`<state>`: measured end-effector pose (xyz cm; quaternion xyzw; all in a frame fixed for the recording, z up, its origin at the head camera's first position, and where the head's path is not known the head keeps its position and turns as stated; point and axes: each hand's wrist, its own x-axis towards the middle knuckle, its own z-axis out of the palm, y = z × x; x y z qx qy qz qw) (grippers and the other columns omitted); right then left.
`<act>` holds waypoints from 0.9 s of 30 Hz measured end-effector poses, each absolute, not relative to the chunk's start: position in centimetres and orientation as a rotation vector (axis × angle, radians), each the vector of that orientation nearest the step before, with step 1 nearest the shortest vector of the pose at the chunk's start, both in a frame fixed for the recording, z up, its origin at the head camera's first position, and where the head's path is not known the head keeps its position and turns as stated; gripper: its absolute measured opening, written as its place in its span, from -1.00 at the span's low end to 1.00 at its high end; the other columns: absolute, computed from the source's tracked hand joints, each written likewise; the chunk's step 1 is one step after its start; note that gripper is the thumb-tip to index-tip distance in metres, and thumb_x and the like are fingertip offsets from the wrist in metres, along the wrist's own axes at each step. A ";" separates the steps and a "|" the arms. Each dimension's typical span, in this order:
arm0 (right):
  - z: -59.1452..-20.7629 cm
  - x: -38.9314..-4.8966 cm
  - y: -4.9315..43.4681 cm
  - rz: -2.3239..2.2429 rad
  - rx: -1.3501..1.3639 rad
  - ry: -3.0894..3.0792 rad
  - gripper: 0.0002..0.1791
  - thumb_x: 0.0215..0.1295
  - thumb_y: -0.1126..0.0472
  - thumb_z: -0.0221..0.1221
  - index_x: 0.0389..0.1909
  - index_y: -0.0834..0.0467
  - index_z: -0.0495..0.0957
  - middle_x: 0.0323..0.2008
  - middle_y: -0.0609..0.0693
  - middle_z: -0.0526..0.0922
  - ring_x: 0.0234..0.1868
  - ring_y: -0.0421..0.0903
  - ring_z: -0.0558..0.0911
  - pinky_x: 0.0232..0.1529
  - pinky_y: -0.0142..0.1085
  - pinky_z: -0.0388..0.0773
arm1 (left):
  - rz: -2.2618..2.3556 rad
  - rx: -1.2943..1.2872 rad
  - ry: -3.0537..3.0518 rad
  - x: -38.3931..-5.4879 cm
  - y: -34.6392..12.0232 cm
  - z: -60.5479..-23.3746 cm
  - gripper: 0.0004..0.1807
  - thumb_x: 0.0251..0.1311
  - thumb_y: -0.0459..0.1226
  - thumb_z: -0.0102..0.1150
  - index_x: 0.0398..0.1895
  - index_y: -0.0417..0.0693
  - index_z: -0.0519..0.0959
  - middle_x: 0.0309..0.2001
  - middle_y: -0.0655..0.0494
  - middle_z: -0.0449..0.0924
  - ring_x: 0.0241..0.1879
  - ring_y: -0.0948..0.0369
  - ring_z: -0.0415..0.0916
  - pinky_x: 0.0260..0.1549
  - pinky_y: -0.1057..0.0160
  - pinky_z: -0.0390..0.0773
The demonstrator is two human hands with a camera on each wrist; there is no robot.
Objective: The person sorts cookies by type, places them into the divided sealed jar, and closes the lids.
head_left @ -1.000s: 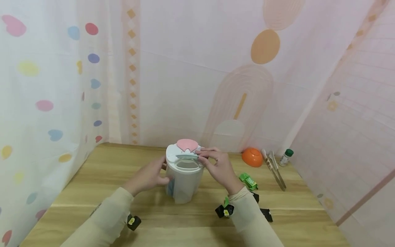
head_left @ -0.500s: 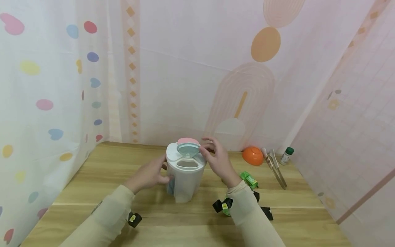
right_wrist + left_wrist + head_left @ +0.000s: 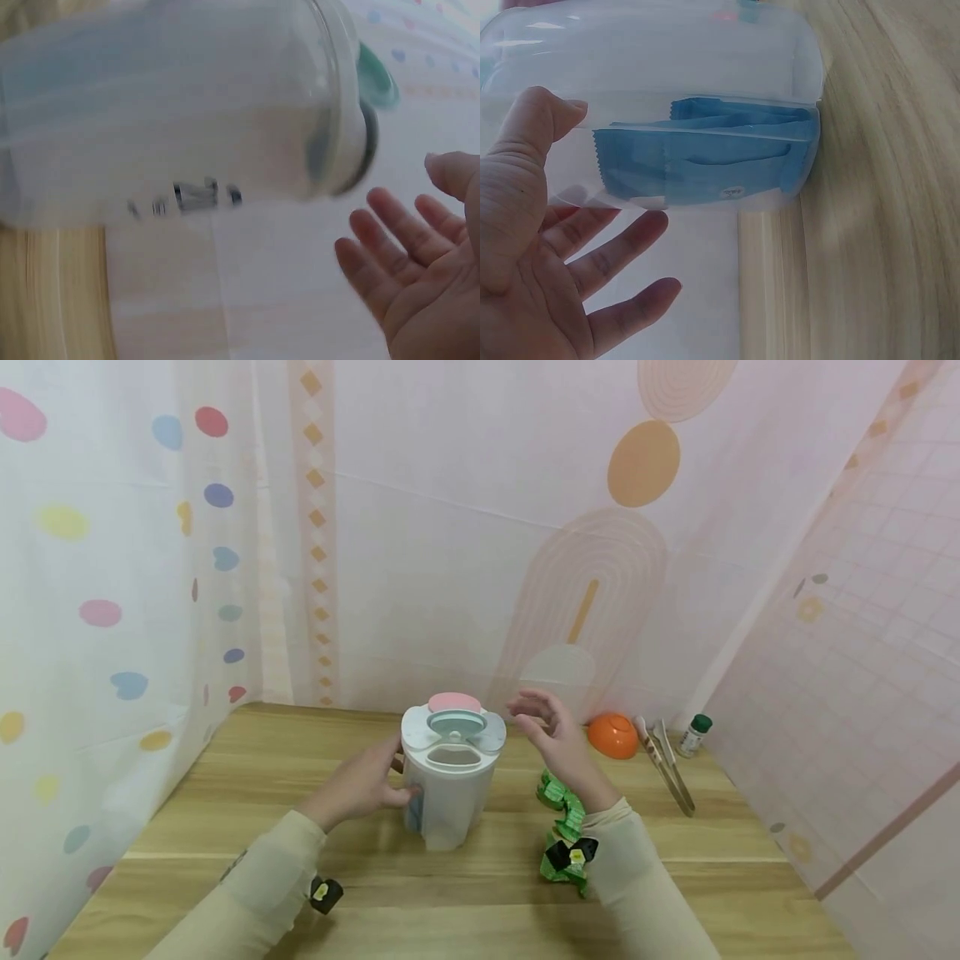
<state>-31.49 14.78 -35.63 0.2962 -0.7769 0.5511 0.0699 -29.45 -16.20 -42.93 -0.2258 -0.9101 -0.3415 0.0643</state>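
Note:
A translucent storage container [image 3: 459, 797] stands upright on the table, topped by a white lid [image 3: 415, 732]. A pale green flap [image 3: 457, 722] is raised on it, leaving an opening in front; a pink flap [image 3: 453, 702] sits behind. Blue packets [image 3: 712, 165] show through the wall in one side compartment. My left hand [image 3: 363, 787] holds the container's left side, thumb on the front and some fingers behind. To the right of the lid, my right hand [image 3: 558, 743] is in the air, apart from the container, fingers relaxed and holding nothing.
Several green packets [image 3: 572, 818] lie beside and partly under my right wrist. Farther right are an upturned orange bowl [image 3: 613, 737], tongs [image 3: 670, 768] and a small bottle with a green cap [image 3: 696, 734]. A patterned curtain [image 3: 420, 568] hangs behind the table.
The pale green flap has swung up and back, uncovering the opening. My right hand has let go of it and moved right. The left hand has stayed on the container.

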 end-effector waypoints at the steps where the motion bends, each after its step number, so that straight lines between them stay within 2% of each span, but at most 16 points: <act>1: -35.8 -31.7 15.3 1.635 0.860 -2.367 -0.55 0.55 0.20 0.10 0.35 0.25 0.35 0.19 0.21 0.59 0.24 0.11 0.55 0.26 0.05 0.47 | -1.028 -0.679 -2.749 -29.4 -16.2 -42.9 -0.21 0.02 -0.15 0.47 0.34 0.04 0.32 0.16 -0.04 0.60 -0.01 0.02 0.64 -0.15 -0.12 0.63; 3: -36.2 -32.2 16.3 1.581 0.798 -2.443 -0.55 0.55 0.14 0.11 0.33 0.25 0.38 0.19 0.20 0.59 0.22 0.10 0.55 0.21 0.01 0.53 | -1.020 -0.677 -2.749 -29.4 -16.2 -43.0 -0.21 0.02 -0.15 0.47 0.34 0.04 0.31 0.16 -0.05 0.60 -0.02 0.02 0.64 -0.15 -0.13 0.63; 7: -37.5 -33.2 18.2 1.464 0.683 -2.581 -0.57 0.55 0.15 0.11 0.29 0.29 0.43 0.17 0.23 0.59 0.18 0.13 0.56 0.11 -0.02 0.58 | -1.016 -0.684 -2.750 -29.5 -16.2 -43.2 -0.18 0.02 -0.15 0.47 0.37 0.03 0.28 0.15 -0.08 0.61 -0.02 -0.02 0.65 -0.15 -0.11 0.64; 12: -39.1 -33.7 20.0 1.351 0.559 -2.750 -0.60 0.51 0.18 0.15 0.25 0.28 0.47 0.16 0.23 0.59 0.17 0.14 0.55 0.14 0.02 0.53 | -1.030 -0.687 -2.750 -29.5 -16.2 -43.3 -0.18 0.03 -0.16 0.47 0.36 0.03 0.28 0.15 -0.09 0.60 -0.01 -0.07 0.64 -0.14 -0.11 0.64; 20: -42.2 -34.9 22.4 1.332 0.426 -2.977 -0.55 0.53 0.22 0.11 0.32 0.35 0.41 0.24 0.32 0.49 0.20 0.22 0.50 0.11 0.03 0.55 | -1.050 -0.676 -2.771 -29.4 -16.1 -43.5 -0.16 0.02 -0.16 0.49 0.37 0.03 0.28 0.17 -0.07 0.59 0.02 -0.02 0.63 -0.06 -0.11 0.63; 27: -44.1 -35.6 22.9 1.274 0.355 -3.071 -0.53 0.43 0.29 0.20 0.28 0.40 0.42 0.20 0.35 0.49 0.19 0.26 0.50 0.09 0.06 0.56 | -1.057 -0.656 -2.796 -29.3 -16.0 -43.5 -0.19 0.03 -0.15 0.50 0.34 0.05 0.29 0.19 -0.07 0.58 0.06 -0.05 0.62 -0.03 -0.14 0.61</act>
